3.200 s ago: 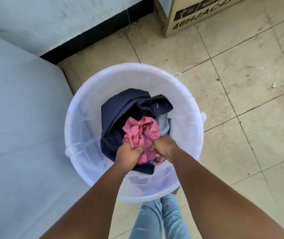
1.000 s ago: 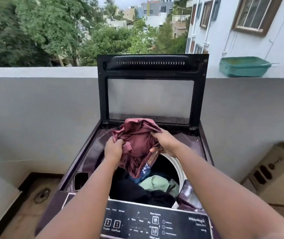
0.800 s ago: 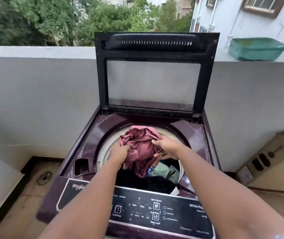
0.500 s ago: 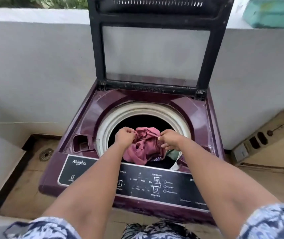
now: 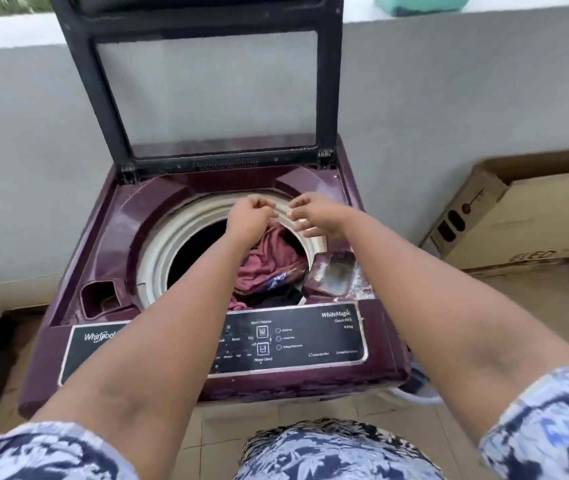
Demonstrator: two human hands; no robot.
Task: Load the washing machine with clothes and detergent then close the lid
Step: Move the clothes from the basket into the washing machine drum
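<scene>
A maroon top-loading washing machine (image 5: 110, 237) stands in front of me with its black-framed lid (image 5: 207, 91) raised upright. A pink garment (image 5: 269, 261) lies inside the drum on top of dark clothes (image 5: 276, 301). My left hand (image 5: 252, 216) hovers above the drum's far rim with its fingers curled in and nothing in it. Beside it, my right hand (image 5: 314, 216) has its fingers spread loosely and holds nothing. Both hands are above the pink garment and apart from it.
The black control panel (image 5: 276, 341) runs along the machine's front edge. A detergent recess (image 5: 98, 299) sits at the left of the drum. A cardboard box (image 5: 525, 216) stands on the floor to the right. A grey parapet wall (image 5: 449, 98) with a green tub (image 5: 418, 3) is behind.
Both hands carried the pink garment from the white basket to the machine, lowered it into the drum, let it go and rose toward the far rim.
</scene>
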